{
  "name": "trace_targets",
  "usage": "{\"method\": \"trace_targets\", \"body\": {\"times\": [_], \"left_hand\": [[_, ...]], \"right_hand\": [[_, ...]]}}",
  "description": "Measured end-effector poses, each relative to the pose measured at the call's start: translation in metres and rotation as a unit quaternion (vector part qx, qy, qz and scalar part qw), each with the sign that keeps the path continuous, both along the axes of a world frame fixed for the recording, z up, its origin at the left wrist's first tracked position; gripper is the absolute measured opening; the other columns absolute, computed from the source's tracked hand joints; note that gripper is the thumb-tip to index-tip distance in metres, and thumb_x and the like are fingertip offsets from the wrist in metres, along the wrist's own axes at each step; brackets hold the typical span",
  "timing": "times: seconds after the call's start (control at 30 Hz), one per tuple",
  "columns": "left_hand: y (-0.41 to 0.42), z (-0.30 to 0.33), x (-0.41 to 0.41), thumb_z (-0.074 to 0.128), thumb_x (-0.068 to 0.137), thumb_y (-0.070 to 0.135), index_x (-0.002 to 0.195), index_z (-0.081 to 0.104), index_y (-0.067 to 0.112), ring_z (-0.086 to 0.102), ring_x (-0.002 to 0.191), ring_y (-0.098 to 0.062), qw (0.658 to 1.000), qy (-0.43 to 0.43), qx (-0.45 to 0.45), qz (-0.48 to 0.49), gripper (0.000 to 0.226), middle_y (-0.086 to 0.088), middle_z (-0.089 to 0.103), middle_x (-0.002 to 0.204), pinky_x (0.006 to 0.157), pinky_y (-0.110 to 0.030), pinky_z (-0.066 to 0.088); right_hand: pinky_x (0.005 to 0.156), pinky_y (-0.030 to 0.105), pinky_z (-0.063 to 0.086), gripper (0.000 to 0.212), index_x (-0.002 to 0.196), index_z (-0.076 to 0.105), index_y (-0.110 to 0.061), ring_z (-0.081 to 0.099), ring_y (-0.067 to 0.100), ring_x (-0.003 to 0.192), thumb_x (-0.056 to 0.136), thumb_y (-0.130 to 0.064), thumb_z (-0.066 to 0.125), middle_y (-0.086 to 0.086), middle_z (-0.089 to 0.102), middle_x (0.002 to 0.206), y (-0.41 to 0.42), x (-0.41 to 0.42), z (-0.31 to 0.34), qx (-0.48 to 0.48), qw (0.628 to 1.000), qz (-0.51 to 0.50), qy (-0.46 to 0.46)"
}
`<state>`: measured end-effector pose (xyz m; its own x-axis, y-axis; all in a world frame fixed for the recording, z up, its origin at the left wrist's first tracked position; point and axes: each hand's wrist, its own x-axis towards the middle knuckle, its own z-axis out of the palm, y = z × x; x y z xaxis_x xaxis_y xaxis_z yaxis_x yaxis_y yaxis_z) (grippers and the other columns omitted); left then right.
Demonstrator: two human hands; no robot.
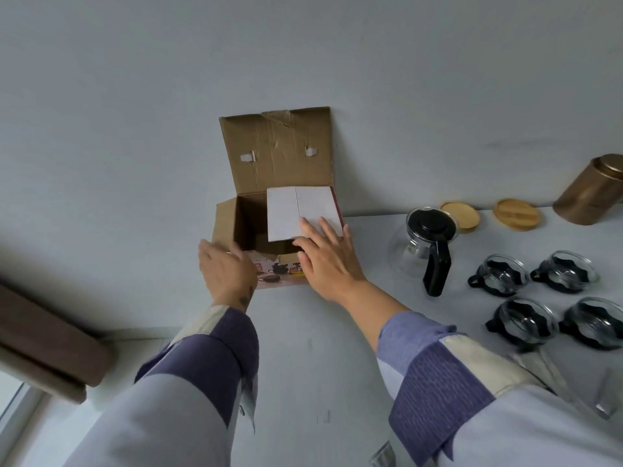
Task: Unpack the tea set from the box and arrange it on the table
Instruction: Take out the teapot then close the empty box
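Note:
An open cardboard box (276,153) stands against the wall at the table's far edge, its lid flap up. A white cardboard insert (296,207) lies across the right part of its opening. My right hand (328,261) rests flat on that insert with straight fingers. At the box's front left corner is my left hand (226,269), fingers relaxed, touching the left side flap. A glass teapot (421,247) with a black lid and handle stands on the table to the right. Several glass cups (502,274) in black holders sit further right.
Two round bamboo lids (515,214) lie by the wall behind the teapot. A bronze tin canister (593,190) stands at the far right. A brown wooden ledge (43,345) is at the left. Clear glass pieces (603,396) lie near my right sleeve on the white table (310,348).

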<state>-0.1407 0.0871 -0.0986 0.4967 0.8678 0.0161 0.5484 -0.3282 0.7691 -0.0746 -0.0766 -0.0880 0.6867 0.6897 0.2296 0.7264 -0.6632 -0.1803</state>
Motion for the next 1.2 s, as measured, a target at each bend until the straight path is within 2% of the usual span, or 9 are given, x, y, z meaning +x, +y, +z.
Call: {"method": "trace_targets", "body": {"times": [0.07,0.13,0.2,0.3,0.37,0.57,0.73,0.93,1.2], "left_hand": [[0.005,0.004,0.001,0.032,0.099,0.030,0.114,0.039,0.012,0.056,0.108,-0.034,0.997,-0.028,-0.055,0.045,0.025,-0.013,0.049,0.123,0.089,-0.049,0.052],[0.005,0.011,0.003,0.028,0.101,0.025,0.126,0.040,0.011,0.054,0.114,-0.033,0.997,-0.061,-0.041,0.036,0.031,-0.013,0.049,0.130,0.095,-0.048,0.049],[0.002,0.021,0.003,0.028,0.102,0.023,0.142,0.034,0.016,0.046,0.127,-0.026,0.993,-0.114,0.007,0.011,0.041,-0.007,0.044,0.142,0.106,-0.039,0.039],[-0.007,0.031,0.006,0.032,0.103,0.023,0.141,0.041,0.020,0.046,0.126,-0.017,0.983,-0.153,0.071,-0.068,0.040,0.000,0.049,0.140,0.100,-0.022,0.033],[-0.008,0.031,0.012,0.032,0.103,0.026,0.141,0.042,0.021,0.044,0.129,-0.019,0.982,-0.118,0.075,-0.127,0.040,-0.001,0.047,0.143,0.100,-0.023,0.033],[0.007,0.007,0.021,0.021,0.104,0.030,0.152,0.011,0.013,0.010,0.147,-0.019,0.962,0.062,0.126,-0.234,0.052,0.000,0.006,0.160,0.116,-0.033,0.018],[0.007,0.000,0.023,0.025,0.103,0.020,0.152,0.006,0.009,0.011,0.147,-0.017,0.958,0.083,0.159,-0.226,0.053,0.001,0.000,0.161,0.117,-0.031,0.022],[0.006,-0.001,0.022,0.023,0.103,0.020,0.152,0.004,0.009,0.009,0.147,-0.016,0.957,0.075,0.162,-0.230,0.053,0.000,-0.001,0.161,0.118,-0.031,0.020],[0.007,-0.002,0.023,0.024,0.103,0.021,0.152,0.008,0.009,0.011,0.147,-0.019,0.955,0.069,0.176,-0.229,0.053,-0.001,0.003,0.161,0.118,-0.029,0.018]], "right_hand": [[0.115,0.060,0.014,0.028,0.120,0.054,-0.020,0.025,0.028,0.143,0.096,-0.015,0.041,0.005,0.038,0.148,-0.005,0.003,-0.003,0.054,0.998,0.017,0.003],[0.112,0.056,0.027,0.026,0.116,0.053,-0.015,0.036,0.030,0.136,0.093,-0.008,0.043,0.009,0.046,0.138,-0.009,0.011,-0.005,0.120,0.993,-0.017,0.012],[0.106,0.048,0.037,0.030,0.124,0.049,-0.012,0.040,0.031,0.131,0.095,-0.010,0.040,0.012,0.044,0.140,-0.010,0.019,-0.001,0.193,0.976,-0.087,0.047],[0.100,0.037,0.040,0.036,0.134,0.041,-0.012,0.044,0.027,0.128,0.099,-0.015,0.037,0.009,0.042,0.143,-0.009,0.025,0.005,0.230,0.954,-0.139,0.130],[0.097,0.037,0.043,0.036,0.134,0.042,-0.014,0.048,0.025,0.124,0.098,-0.015,0.039,0.007,0.047,0.139,-0.008,0.027,0.006,0.222,0.959,-0.138,0.111],[0.100,0.033,0.040,0.036,0.133,0.045,-0.013,0.048,0.024,0.125,0.098,-0.014,0.040,0.006,0.050,0.139,0.006,0.051,0.008,0.257,0.942,-0.165,0.141],[0.100,0.040,0.045,0.041,0.139,0.041,-0.016,0.051,0.027,0.122,0.098,-0.015,0.036,0.006,0.048,0.141,0.027,0.096,0.018,0.296,0.895,-0.219,0.250],[0.101,0.028,0.037,0.051,0.148,0.025,-0.017,0.043,0.023,0.132,0.099,-0.014,0.037,0.005,0.036,0.151,0.047,0.144,0.046,0.330,0.852,-0.226,0.337],[0.093,0.031,0.045,0.033,0.132,0.046,-0.014,0.055,0.021,0.115,0.099,-0.015,0.041,0.006,0.056,0.129,0.038,0.120,0.060,0.404,0.864,-0.222,0.205]]}}
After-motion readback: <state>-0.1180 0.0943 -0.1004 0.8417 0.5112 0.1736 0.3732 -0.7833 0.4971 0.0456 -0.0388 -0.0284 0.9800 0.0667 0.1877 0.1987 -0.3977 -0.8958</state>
